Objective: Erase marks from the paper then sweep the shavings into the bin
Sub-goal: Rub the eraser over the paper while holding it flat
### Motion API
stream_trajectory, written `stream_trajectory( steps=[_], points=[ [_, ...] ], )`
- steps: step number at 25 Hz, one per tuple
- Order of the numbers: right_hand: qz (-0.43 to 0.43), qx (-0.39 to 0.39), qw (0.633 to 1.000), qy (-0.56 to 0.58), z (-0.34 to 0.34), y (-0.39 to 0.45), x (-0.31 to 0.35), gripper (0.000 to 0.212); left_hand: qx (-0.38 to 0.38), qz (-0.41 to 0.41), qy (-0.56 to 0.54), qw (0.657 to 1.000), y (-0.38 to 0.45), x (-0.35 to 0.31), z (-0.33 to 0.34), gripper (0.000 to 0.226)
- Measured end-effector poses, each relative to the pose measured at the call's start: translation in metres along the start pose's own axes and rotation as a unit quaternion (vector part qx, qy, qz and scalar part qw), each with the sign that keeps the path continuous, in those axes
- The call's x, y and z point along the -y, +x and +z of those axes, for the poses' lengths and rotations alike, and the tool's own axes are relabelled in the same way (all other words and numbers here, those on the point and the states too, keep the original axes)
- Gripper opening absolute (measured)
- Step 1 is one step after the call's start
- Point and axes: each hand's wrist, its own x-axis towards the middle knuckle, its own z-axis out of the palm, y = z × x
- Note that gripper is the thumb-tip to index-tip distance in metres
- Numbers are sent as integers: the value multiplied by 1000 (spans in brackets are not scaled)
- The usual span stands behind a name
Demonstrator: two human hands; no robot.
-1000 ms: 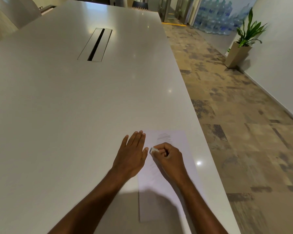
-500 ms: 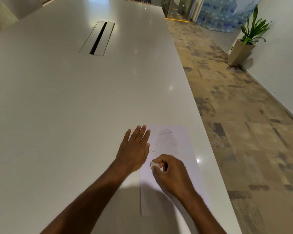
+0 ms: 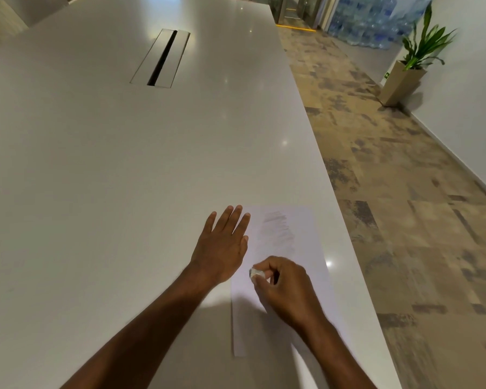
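A white sheet of paper [image 3: 306, 248] lies near the right edge of the long white table [image 3: 124, 164]. Faint grey pencil marks [image 3: 277, 228] cover its upper part. My left hand [image 3: 222, 245] rests flat, fingers spread, on the table and the paper's left edge. My right hand [image 3: 286, 290] is closed around a small white eraser [image 3: 256, 273], whose tip sticks out on the left and presses on the paper below the marks. No bin or shavings can be made out.
A cable slot with metal flaps [image 3: 162, 58] is set into the table further away. The table's right edge [image 3: 357, 262] drops to a patterned floor. A potted plant [image 3: 407, 68] stands by the right wall, with water bottles [image 3: 376, 21] stacked behind.
My right hand with the eraser has slid down the paper toward me, uncovering the pencil marks. My left hand has stayed flat on the paper's left edge.
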Motion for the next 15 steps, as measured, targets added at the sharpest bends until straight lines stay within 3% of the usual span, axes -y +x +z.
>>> stream_trajectory(
  steps=[6, 8, 10, 12, 15],
  points=[
    [-7, -137, 990, 14, -4, 93, 12, 10, -6, -8, 1, 1000, 2, 0, 3, 68],
    [8, -112, 994, 6, 0, 60, 7, 15, -8, -1, -1, 1000, 1, 0, 2, 68],
    [29, -38, 999, 2, 0, 14, 5, 19, -20, 2, 2, 1000, 1, 1, 0, 64],
    [23, -2, 1000, -12, -5, 17, 3, 14, -15, 7, 3, 1000, 0, 2, 2, 62],
    [23, -114, 993, -16, -15, 85, 5, 10, -23, 6, -3, 1000, 2, 2, 5, 62]
  ],
)
